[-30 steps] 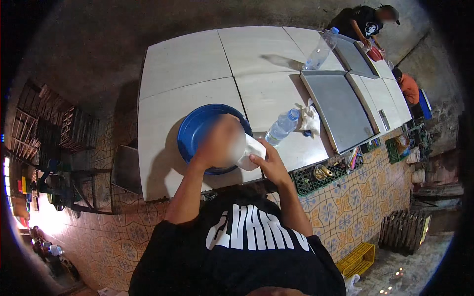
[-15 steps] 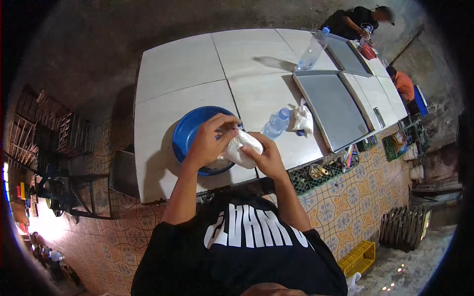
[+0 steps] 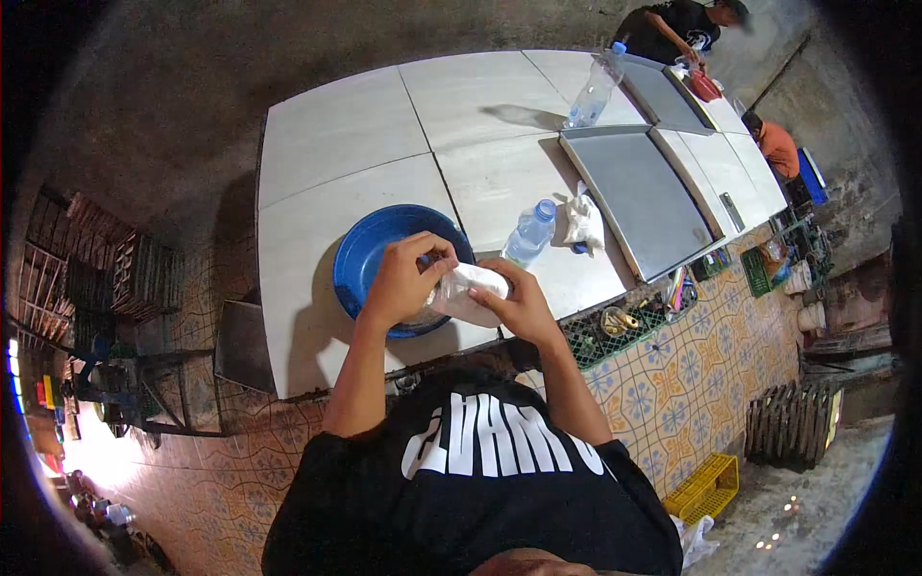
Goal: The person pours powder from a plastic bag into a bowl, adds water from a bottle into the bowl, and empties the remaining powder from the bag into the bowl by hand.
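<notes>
A clear plastic bag of white powder [image 3: 473,291] is held in front of me, over the near right rim of a blue basin [image 3: 361,252]. My right hand [image 3: 521,305] wraps round its full end, thumb on top. My left hand [image 3: 411,278] pinches the bag's gathered end between thumb and fingers. The fingers partly hide that end, and both hands cover part of the basin. Just beyond my right hand stands an uncapped clear bottle [image 3: 529,234]. Another small bag of white powder [image 3: 583,223] lies to its right, with a small blue object beside it.
A grey metal tray [image 3: 639,197] lies right on the tiled table [image 3: 336,144], with a tall bottle [image 3: 595,88] behind it. Two people [image 3: 672,29] are at the far right. Below the table edge sits a green crate [image 3: 615,336]; a yellow crate [image 3: 701,488] is on the floor.
The view has shifted slightly. My left fingers have moved a little at the bag's gathered end, and the bag lies flatter in my right hand.
</notes>
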### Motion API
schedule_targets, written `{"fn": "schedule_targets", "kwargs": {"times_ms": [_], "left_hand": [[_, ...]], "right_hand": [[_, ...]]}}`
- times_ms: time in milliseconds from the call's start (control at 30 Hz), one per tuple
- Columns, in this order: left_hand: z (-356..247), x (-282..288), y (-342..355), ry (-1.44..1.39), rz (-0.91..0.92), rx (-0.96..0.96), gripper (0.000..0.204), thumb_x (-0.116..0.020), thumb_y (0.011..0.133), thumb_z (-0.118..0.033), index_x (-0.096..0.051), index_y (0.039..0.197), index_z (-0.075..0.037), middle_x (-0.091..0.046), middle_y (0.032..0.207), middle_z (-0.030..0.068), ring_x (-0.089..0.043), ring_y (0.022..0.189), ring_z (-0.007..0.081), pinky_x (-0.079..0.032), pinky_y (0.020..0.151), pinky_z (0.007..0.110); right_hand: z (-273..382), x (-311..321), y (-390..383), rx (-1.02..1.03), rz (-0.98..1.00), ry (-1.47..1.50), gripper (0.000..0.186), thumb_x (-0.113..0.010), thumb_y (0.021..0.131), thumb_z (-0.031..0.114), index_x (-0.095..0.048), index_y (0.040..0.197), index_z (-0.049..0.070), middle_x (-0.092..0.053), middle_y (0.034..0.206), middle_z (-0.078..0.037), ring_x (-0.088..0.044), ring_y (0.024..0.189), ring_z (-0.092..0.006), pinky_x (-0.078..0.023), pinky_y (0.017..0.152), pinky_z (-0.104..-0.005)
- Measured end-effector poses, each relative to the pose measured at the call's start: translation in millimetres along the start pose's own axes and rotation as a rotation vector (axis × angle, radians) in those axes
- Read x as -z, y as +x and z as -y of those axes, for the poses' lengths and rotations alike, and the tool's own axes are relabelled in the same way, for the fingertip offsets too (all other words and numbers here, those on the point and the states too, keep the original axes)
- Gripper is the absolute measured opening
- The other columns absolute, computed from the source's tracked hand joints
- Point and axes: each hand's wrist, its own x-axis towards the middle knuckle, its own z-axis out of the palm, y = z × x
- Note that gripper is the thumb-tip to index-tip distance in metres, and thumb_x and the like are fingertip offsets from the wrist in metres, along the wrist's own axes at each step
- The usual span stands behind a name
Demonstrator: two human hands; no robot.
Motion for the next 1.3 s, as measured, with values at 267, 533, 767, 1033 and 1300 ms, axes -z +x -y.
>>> {"fn": "schedule_targets", "kwargs": {"times_ms": [267, 533, 767, 1033, 1300], "left_hand": [[-21.2, -3.0, 5.4, -0.088, 0.043, -0.106, 0.015, -0.079, 0.09, -0.008, -0.071, 0.099, 0.001, -0.072, 0.094, 0.0076, -0.067, 0.086, 0.0172, -0.052, 0.075, 0.032], [-12.2, 1.5, 3.6, 0.048, 0.136, -0.062, 0.022, -0.082, 0.09, -0.015, -0.07, 0.101, 0.0, -0.072, 0.094, 0.0101, -0.069, 0.086, 0.0195, -0.055, 0.076, 0.034], [-3.5, -7.1, 1.6, -0.013, 0.168, 0.006, 0.021, -0.078, 0.094, -0.014, -0.067, 0.101, 0.002, -0.07, 0.092, 0.0104, -0.067, 0.084, 0.0176, -0.056, 0.073, 0.036], [10.9, -17.4, -13.2, 0.075, 0.194, -0.102, 0.016, -0.065, 0.102, -0.012, -0.063, 0.103, 0.004, -0.064, 0.094, 0.0139, -0.063, 0.087, 0.0285, -0.051, 0.081, 0.04], [47.3, -9.6, -21.8, 0.132, 0.024, -0.254, 0.019, -0.06, 0.106, -0.017, -0.061, 0.105, 0.002, -0.059, 0.106, 0.0143, -0.056, 0.108, 0.0344, -0.044, 0.097, 0.043]], "right_hand": [[-2.4, -3.5, -0.2, 0.074, 0.094, 0.008, 0.054, -0.081, 0.091, 0.014, -0.06, 0.137, -0.006, -0.068, 0.127, -0.014, -0.063, 0.116, -0.0196, -0.049, 0.103, -0.0347], [-3.6, -3.8, -2.2, 0.032, 0.093, 0.037, 0.051, -0.079, 0.093, 0.013, -0.061, 0.137, -0.006, -0.07, 0.122, -0.015, -0.065, 0.116, -0.0202, -0.051, 0.101, -0.035], [4.9, -1.7, -10.9, 0.04, 0.061, 0.019, 0.05, -0.079, 0.093, 0.017, -0.063, 0.135, -0.006, -0.071, 0.12, -0.018, -0.066, 0.115, -0.0225, -0.052, 0.1, -0.0368], [21.7, -22.8, -0.6, -0.01, 0.05, -0.525, 0.05, -0.076, 0.094, 0.04, -0.067, 0.123, 0.001, -0.072, 0.098, -0.028, -0.069, 0.093, -0.0506, -0.054, 0.078, -0.0522], [25.9, -39.8, 25.4, 0.165, 0.081, -0.791, 0.031, -0.07, 0.094, 0.034, -0.069, 0.115, 0.012, -0.072, 0.083, -0.022, -0.07, 0.079, -0.0468, -0.055, 0.067, -0.0554]]}}
